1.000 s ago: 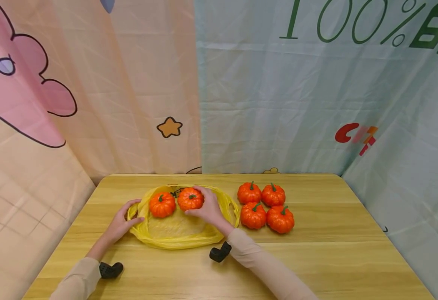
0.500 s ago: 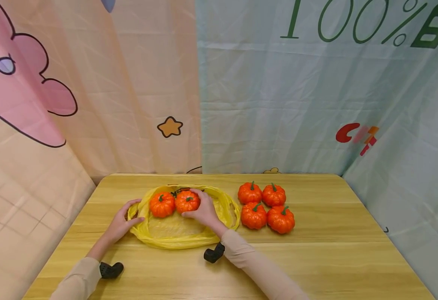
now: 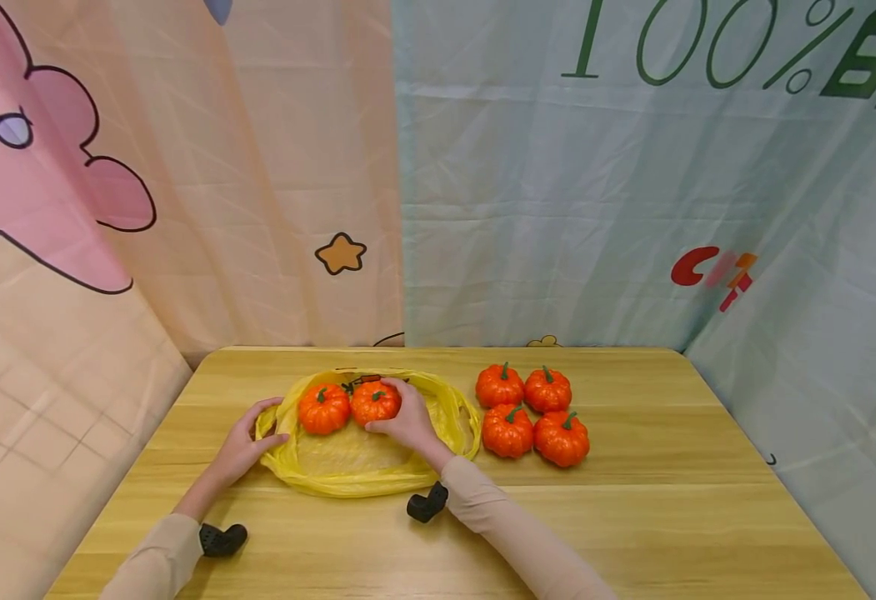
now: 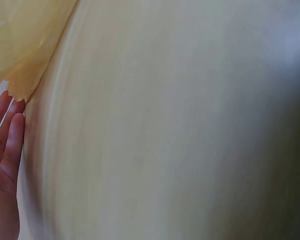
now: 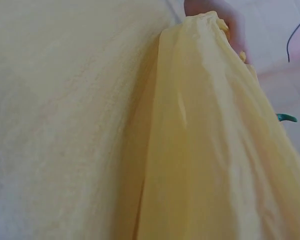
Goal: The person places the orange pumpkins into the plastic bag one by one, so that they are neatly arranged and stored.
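- Two in the open yellow bag (image 3: 355,485): held pumpkin (image 3: 372,406) and neighbouring pumpkin (image 3: 322,412), side by side.
- Just changed over the last second: held pumpkin shifted left, closing the gap, now touching or nearly touching its neighbour.
- Right hand (image 3: 412,421): thumb and fingers pinching the held pumpkin, without visible release.
- Left hand (image 3: 241,442): thumb and fingers spread, curved round the bag's left rim.
- Outside on the table (image 3: 670,517), just right of the bag: four clustered pumpkins (image 3: 508,433), unmoved.
- Judged from this: placement of the second pumpkin apparently nearly complete, four not yet bagged.
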Demonstrator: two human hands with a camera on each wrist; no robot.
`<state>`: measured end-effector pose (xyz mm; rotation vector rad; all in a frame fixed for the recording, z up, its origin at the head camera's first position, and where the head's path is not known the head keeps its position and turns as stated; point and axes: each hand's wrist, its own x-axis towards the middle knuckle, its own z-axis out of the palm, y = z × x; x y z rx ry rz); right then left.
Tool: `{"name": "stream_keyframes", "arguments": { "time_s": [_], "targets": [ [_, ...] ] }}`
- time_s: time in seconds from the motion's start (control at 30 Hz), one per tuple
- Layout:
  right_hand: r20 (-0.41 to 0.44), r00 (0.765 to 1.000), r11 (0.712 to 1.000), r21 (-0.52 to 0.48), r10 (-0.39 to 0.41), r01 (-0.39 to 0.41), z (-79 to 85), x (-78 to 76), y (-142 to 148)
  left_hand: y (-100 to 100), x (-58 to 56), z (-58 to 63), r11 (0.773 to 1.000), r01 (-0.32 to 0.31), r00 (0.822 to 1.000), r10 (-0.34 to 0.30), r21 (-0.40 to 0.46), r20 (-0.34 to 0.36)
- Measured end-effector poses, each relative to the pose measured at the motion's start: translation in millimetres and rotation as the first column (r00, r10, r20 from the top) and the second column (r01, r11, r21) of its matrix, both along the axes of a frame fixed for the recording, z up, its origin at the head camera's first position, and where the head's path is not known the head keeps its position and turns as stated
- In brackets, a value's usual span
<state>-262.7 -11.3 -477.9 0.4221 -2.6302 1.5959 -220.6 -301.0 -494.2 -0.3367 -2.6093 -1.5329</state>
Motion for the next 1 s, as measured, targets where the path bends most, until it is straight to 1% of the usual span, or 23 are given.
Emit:
{"name": "stream_keyframes", "arguments": {
  "time_s": [0.23,0.5,0.67,0.83,1.0],
  "targets": [
    [0.052,0.998,0.999,-0.037,-0.028,0.03,-3.5,-1.1,0,1,-1.1,0.2,1.0,-0.001,1.0,0.001,-0.009,0.014],
    [0.025,0.998,0.998,-0.036,-0.052,0.053,-8.5,0.1,3,1,-1.3,-0.2,1.0,0.004,1.0,-0.004,0.004,0.01],
    [0.055,0.997,0.997,-0.054,-0.049,0.052,-10.1,1.1,3,2,-0.8,0.3,1.0,0.004,1.0,-0.004,0.001,-0.001],
    [0.08,0.997,0.998,-0.064,-0.02,0.025,-6.3,3.3,4,1,0.1,0.9,1.0,0.005,1.0,-0.005,-0.004,0.002],
    [0.074,0.997,1.0,-0.011,0.011,-0.01,3.0,9.3,9,0,0.5,0.8,1.0,0.008,1.0,-0.008,-0.011,-0.003]
  ]
}}
